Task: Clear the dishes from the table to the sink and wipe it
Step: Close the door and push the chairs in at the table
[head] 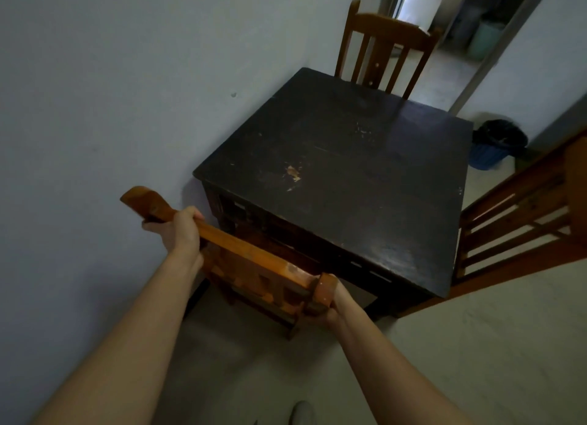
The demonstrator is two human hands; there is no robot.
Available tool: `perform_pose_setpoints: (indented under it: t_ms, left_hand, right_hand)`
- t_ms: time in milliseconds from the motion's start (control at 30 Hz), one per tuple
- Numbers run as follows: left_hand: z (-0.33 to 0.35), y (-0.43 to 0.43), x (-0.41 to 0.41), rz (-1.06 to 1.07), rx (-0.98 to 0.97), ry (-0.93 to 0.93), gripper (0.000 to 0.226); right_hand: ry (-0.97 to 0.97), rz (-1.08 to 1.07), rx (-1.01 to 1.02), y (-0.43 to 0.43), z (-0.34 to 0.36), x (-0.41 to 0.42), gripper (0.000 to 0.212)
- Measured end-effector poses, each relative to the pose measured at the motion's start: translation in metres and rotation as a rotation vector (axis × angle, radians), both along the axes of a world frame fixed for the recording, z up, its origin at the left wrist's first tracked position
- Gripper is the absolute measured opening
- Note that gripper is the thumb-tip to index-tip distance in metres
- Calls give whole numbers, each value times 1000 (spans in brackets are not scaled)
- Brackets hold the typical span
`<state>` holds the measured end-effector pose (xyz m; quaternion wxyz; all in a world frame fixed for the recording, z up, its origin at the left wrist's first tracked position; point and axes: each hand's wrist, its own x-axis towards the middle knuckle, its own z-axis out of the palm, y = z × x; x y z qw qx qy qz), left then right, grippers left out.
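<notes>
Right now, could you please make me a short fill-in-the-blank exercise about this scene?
The left hand and right hand grip the near chair by its ____ rail.
Counting it, ____ chairs stand at the dark table.
The blue bin is lined with a ____ bag.
Missing: top; three; black.

Both arms are bare along all that shows of them: the left forearm (127, 323) and the right forearm (390, 354) are slender and narrow toward the wrists. The left hand (179, 230) shows its back and knuckles. The right hand (332, 307) is seen only in part — wrist and heel. At the bottom edge sits the pale, rounded toe of a shoe (301, 412) — too dim to tell more.
</notes>
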<state>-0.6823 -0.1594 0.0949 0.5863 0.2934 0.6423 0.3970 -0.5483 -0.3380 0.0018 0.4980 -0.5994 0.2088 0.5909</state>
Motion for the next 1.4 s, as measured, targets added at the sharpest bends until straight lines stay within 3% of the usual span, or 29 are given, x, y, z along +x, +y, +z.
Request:
perform_pose_setpoints:
  t_ms: [67,200,300,433,633,767,900,1033,1400]
  left_hand:
    - [-2,13,13,-17,2,12,101]
    - [-6,28,33,-22,10,19,104]
    - [-8,33,46,-29,24,32,101]
    - [-7,35,53,-29,8,33,103]
    - [-12,34,47,-22,20,30,104]
    - [-15,34,37,-47,17,10,106]
    - [-16,33,38,-30,11,9,105]
    - [-16,33,38,-20,-12,21,105]
    - [-2,43,51,-127,-53,29,110]
  right_hand:
    - [-4,-14,15,11,0,12,56]
    - [24,-44,28,23,8,33,39]
    - [90,-78,5,29,9,45,52]
    - [76,-87,-19,36,9,59,41]
    - [63,-30,2,33,5,51,45]
    - [53,-28,15,28,5,45,93]
    - [78,-100,52,20,7,41,59]
    - [94,-97,57,18,10,38,64]
    - [115,-444,129,27,31,28,31]
